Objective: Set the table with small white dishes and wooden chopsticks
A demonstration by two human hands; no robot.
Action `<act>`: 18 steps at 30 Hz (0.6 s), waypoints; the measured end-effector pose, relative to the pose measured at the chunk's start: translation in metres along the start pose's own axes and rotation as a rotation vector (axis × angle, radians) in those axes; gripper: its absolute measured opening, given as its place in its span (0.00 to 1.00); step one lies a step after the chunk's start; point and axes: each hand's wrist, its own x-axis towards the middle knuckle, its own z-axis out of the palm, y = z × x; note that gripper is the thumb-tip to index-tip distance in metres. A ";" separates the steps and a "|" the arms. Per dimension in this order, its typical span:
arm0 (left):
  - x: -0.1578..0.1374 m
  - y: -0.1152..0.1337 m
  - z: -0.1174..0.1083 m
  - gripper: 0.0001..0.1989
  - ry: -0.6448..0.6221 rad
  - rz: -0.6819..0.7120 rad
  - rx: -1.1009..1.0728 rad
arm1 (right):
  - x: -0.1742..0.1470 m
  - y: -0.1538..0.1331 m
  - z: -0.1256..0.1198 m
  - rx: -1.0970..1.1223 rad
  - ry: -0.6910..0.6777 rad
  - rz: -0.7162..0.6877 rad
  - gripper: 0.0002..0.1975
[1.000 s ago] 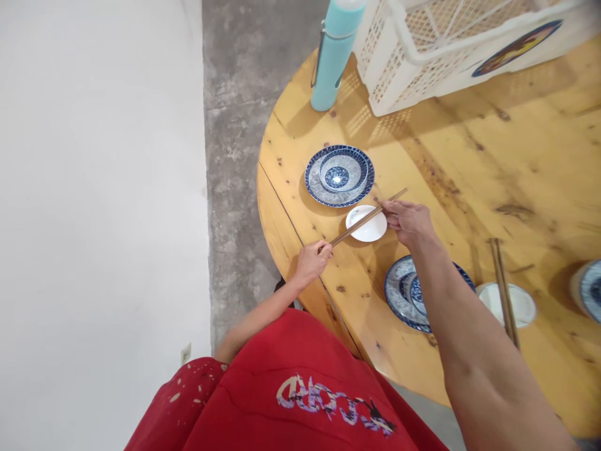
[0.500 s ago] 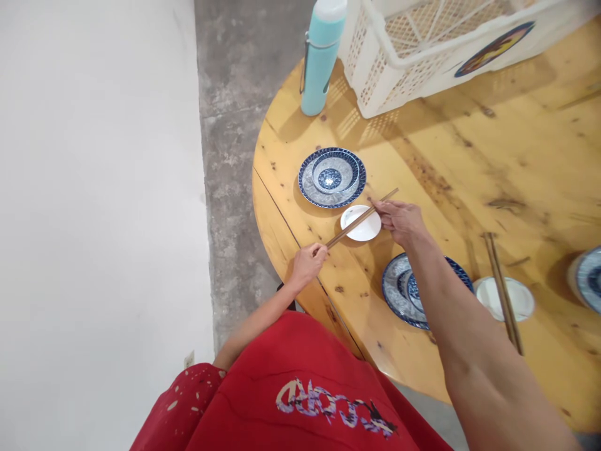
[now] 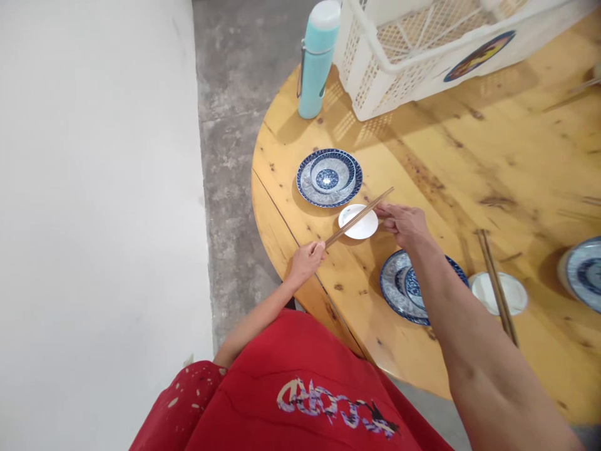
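A pair of brown wooden chopsticks [image 3: 359, 216] lies slantwise across a small white dish [image 3: 366, 230]. My left hand [image 3: 306, 260] pinches their near end, by the table edge. Beside the far part of the chopsticks is my right hand [image 3: 404, 222], its fingers loosely stretched toward the dish's right rim. It appears free of the chopsticks, though whether its fingertips touch the dish I cannot tell. Just beyond the dish, a blue-patterned bowl [image 3: 332, 174] sits on a blue-rimmed plate [image 3: 305, 191].
My right forearm partly covers another blue plate [image 3: 389, 294] with a bowl. Next to it, a second pair of chopsticks [image 3: 498, 288] rests over a white dish [image 3: 518, 297]. Further right are blue-patterned dishes [image 3: 585, 272]. A turquoise bottle [image 3: 314, 75] and white crate [image 3: 394, 88] stand at the back of the wooden table [image 3: 432, 156].
My right fingers have come away from the chopsticks and drawn slightly right. My left hand keeps its pinch. The whole view has shifted a little.
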 end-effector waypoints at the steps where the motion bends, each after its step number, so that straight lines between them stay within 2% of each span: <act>1: 0.000 0.000 0.000 0.23 -0.001 0.004 -0.006 | -0.001 0.000 -0.003 -0.002 0.006 -0.005 0.07; 9: 0.004 -0.011 0.008 0.17 -0.015 0.047 -0.066 | -0.011 0.003 -0.024 0.003 0.056 -0.037 0.06; 18: 0.005 -0.007 0.011 0.13 -0.012 0.027 -0.111 | -0.020 0.005 -0.030 0.001 0.084 -0.043 0.05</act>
